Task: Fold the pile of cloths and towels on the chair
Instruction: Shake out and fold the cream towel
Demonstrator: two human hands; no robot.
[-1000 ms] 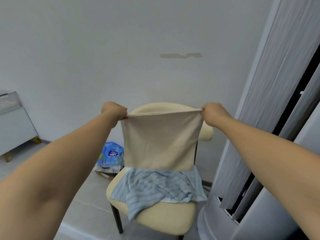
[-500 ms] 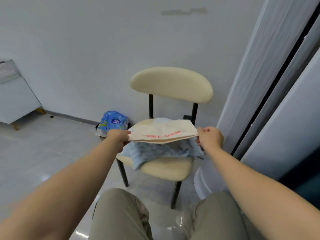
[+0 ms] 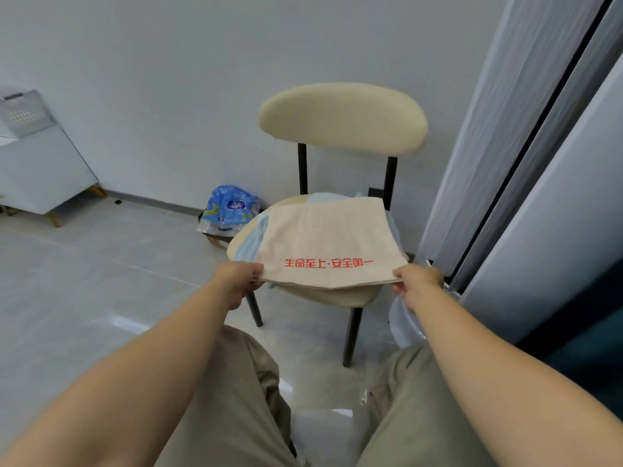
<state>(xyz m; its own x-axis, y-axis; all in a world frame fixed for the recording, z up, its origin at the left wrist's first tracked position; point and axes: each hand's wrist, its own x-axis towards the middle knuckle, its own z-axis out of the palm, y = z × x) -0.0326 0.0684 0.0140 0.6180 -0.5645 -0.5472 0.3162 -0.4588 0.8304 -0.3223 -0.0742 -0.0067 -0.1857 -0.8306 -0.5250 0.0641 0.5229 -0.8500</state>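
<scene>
A cream chair (image 3: 342, 117) with an oval backrest and black legs stands against a plain pale wall (image 3: 168, 79), on a floor (image 3: 101, 281) of glossy grey tiles that throw back soft glare. A beige towel (image 3: 323, 237) lies spread over the seat, doubled, with a line of red print along its near edge. The left hand (image 3: 237, 279) pinches the near left corner and the right hand (image 3: 416, 279) pinches the near right corner, so the near edge hangs just past the front of the seat. A pale blue cloth (image 3: 251, 241) lies under the towel and shows at its left side and far edge.

On the floor just left of the chair, by the wall, sits a blue packet (image 3: 231, 208). Far left stands a white cabinet (image 3: 40, 170) on slim legs, with a grey basket (image 3: 23, 112) on top. To the right rise tall grey panels (image 3: 505, 129) parted by a dark gap. A white rounded base (image 3: 403, 325) sits on the floor near the right front chair leg. Khaki trousers (image 3: 236, 399) fill the near edge.
</scene>
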